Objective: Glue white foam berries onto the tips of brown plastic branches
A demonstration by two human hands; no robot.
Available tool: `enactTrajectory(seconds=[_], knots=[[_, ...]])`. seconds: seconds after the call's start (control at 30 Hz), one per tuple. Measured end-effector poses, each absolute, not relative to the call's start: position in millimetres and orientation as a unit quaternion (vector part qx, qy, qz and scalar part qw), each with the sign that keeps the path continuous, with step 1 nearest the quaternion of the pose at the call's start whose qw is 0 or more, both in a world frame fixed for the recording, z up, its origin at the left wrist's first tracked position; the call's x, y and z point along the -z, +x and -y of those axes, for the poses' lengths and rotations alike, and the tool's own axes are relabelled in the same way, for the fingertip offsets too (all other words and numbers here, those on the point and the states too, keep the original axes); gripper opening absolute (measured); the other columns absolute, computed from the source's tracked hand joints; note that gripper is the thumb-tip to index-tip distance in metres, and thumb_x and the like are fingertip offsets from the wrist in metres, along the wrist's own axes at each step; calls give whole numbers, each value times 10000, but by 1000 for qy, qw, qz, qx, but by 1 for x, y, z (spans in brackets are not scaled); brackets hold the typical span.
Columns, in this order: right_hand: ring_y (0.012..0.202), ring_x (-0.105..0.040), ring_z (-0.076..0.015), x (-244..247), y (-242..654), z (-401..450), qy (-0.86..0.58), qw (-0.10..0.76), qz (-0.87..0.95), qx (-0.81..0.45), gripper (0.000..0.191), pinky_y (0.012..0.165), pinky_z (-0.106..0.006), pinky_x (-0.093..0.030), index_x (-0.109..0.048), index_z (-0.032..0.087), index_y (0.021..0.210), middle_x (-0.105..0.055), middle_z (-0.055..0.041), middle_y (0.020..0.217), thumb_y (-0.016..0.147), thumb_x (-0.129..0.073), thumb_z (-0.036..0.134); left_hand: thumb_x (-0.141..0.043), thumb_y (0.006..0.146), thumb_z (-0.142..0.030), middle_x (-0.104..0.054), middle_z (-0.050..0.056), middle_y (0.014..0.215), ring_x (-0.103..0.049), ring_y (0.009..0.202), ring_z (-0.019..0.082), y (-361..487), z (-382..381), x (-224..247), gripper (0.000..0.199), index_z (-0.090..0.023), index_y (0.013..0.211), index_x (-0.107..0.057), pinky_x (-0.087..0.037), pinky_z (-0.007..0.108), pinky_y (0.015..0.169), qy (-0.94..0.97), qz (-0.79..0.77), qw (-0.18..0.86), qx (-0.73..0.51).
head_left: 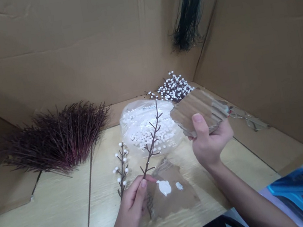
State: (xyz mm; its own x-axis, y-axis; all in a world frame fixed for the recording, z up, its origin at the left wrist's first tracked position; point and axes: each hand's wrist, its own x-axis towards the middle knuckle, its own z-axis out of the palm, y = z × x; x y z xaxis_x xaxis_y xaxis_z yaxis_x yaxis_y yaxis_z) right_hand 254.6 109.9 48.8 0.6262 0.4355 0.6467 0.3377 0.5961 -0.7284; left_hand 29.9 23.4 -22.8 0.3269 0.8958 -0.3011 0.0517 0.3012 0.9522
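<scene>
A worker's left hand [130,206] pinches the lower end of a brown twig [153,140] between thumb and fingers, the stem slanting up in front of a clear bag [125,116] of white beads [144,140]. The right hand [213,142] is closed around a torn piece of cardboard [194,108], held above the table [104,199]. Below lies a cardboard sheet [181,203] bearing two white blobs [164,188]. A beaded twig [122,163] rests just beside the left hand.
</scene>
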Motion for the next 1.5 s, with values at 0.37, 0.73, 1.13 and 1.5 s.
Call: enactTrajectory(seconds=[0.37,0.73,1.13,1.5], knots=[[574,-618,-111,-56,256,-111,-443,792,401,-122,234,653,-307,-609,-701,196,903,-695,12,771,800,-787,388,-462,996,-592,-276,-83,622,-263,539,117,30,-23,21,449,-199,1154,-612,-202,240,487,510,-483,637,-319],[629,-676,-145,-55,258,-114,-456,774,413,-150,283,635,-316,-625,-696,200,979,-725,-16,836,816,-768,419,-452,1010,-570,-315,-77,620,-287,547,120,29,-23,21,434,-194,1164,-606,-218,241,496,517,-489,631,-309],[593,-648,-141,-57,259,-114,-456,772,425,-123,246,666,-341,-624,-699,197,940,-712,-7,786,823,-764,403,-443,1016,-560,-302,-79,615,-287,545,120,31,-23,19,426,-191,1145,-613,-229,241,497,527,-487,622,-314],[659,-672,-154,-53,260,-116,-444,798,392,-110,283,546,-282,-577,-688,205,969,-704,-11,847,808,-771,422,-464,1002,-574,-319,-76,610,-290,536,120,29,-22,21,442,-191,1161,-617,-232,242,494,514,-489,631,-314]])
